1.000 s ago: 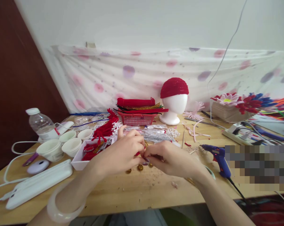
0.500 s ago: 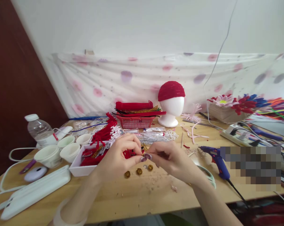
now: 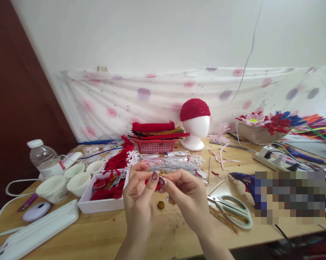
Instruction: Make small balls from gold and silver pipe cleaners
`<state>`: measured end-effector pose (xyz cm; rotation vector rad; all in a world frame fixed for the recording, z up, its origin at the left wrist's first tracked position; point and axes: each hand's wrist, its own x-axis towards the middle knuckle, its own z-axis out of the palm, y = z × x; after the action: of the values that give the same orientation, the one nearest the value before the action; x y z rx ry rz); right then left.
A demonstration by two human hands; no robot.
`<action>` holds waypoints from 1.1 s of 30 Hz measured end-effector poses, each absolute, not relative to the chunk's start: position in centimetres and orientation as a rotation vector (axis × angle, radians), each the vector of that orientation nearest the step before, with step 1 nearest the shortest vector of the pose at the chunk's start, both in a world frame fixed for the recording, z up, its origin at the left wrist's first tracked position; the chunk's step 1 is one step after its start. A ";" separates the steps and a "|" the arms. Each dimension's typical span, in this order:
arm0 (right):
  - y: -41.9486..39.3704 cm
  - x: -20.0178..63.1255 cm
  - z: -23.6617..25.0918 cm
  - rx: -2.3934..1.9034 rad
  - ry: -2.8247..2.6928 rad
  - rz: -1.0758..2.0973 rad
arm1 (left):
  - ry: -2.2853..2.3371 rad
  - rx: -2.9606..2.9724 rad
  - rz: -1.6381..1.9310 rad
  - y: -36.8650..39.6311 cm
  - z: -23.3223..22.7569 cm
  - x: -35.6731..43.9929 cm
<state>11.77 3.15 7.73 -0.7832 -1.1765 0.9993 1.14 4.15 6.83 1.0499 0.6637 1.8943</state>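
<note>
Above the table point(image 3: 98, 234), both hands point(image 3: 163, 193) have risen, fingertips pinching a small red-and-gold piece point(image 3: 158, 180).

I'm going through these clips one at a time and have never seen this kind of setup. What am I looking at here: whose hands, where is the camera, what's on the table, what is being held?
There is no machine: a person works with bare hands, filmed by one camera worn on their head, looking forward and down. The left hand and right hand meet at the fingertips, pinching a small red and gold piece above the wooden table. A gold ball lies just below. Nearby are a white tray of red trimmings, white cups, scissors, a blue glue gun, a red basket and a foam head wearing a red cap.
</note>
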 end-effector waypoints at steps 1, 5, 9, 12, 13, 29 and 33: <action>3.2 11.7 7.8 -0.782 -1.178 1.015 | 0.669 0.991 1.903 4.0 6.9 1.4; 3.2 11.2 7.9 -0.761 -1.167 0.997 | 0.648 0.749 1.870 3.7 7.2 2.2; 3.0 10.9 7.4 -0.747 -1.147 0.918 | 0.595 0.591 1.816 3.3 6.9 3.0; 3.0 11.3 6.7 -0.774 -1.207 0.915 | 0.623 0.631 1.796 3.1 5.9 3.2; 3.0 11.5 6.5 -0.781 -1.223 0.926 | 0.649 0.676 1.791 3.0 5.5 3.0; 4.3 15.0 8.8 -0.875 -1.415 1.353 | 0.805 2.815 0.638 6.4 12.9 -4.8; 4.3 14.8 8.9 -0.882 -1.388 1.378 | 0.859 2.691 0.738 6.4 12.7 -4.4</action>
<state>14.82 4.34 8.86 -0.8817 -1.3878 1.3777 -4.41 6.36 12.68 2.6911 0.8589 0.7381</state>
